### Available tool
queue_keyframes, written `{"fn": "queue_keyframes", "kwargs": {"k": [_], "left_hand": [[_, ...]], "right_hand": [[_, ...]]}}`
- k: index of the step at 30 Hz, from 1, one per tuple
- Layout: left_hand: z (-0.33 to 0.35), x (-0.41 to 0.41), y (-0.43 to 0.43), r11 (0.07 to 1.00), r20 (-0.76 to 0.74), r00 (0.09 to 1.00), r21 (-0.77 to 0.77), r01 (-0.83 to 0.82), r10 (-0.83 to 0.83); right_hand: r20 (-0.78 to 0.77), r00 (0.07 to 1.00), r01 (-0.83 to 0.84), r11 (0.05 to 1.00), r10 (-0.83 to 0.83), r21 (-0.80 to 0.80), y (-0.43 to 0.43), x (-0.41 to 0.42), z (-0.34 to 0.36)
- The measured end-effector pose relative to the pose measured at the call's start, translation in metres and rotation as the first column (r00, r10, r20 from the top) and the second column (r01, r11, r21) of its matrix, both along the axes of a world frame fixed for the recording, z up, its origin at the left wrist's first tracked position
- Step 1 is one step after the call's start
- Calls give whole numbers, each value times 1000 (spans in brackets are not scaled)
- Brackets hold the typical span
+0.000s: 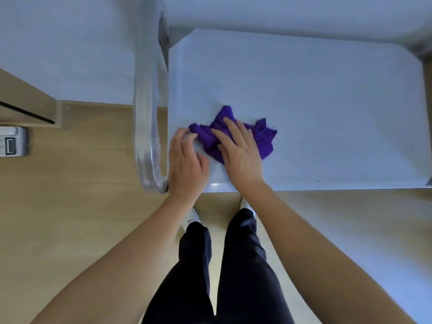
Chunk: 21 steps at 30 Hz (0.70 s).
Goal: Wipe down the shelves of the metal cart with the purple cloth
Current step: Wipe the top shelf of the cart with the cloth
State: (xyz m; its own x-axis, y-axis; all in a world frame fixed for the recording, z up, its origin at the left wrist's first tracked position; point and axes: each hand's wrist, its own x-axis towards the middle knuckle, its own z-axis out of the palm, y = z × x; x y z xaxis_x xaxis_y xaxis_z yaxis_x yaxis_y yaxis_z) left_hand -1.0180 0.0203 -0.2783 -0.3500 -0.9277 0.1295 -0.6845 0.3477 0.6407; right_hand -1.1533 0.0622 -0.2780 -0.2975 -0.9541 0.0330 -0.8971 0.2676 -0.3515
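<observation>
The purple cloth (261, 139) lies crumpled on the top shelf of the metal cart (327, 94), near its front left corner. My right hand (238, 148) lies flat on the cloth with straight fingers pressing it onto the shelf. My left hand (185, 162) rests on the shelf at the front left corner, and its fingertips touch the cloth's left end. Part of the cloth is hidden under my right hand. The lower shelves are out of sight.
The cart's curved metal handle (146, 113) stands at the shelf's left side. A wooden floor (81, 195) surrounds the cart. A wooden cabinet corner (28, 106) and a small white device (11, 143) sit at the far left. My legs and shoes stand below the cart's front edge.
</observation>
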Motion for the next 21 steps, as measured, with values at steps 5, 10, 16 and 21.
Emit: {"fn": "queue_keyframes", "kwargs": {"k": [5, 10, 16, 21], "left_hand": [[4, -8, 12, 994, 269, 958, -15, 110, -102], [3, -27, 41, 973, 286, 930, 63, 220, -229], [-3, -21, 37, 961, 302, 913, 119, 250, -275], [4, -16, 32, 951, 286, 908, 125, 282, -307]], "right_hand": [[-7, 994, 108, 994, -108, 11, 38, -36, 4], [10, 890, 455, 890, -456, 35, 42, -79, 4], [-37, 953, 302, 953, -301, 13, 26, -18, 0], [-62, 974, 219, 976, -220, -12, 53, -58, 2]]}}
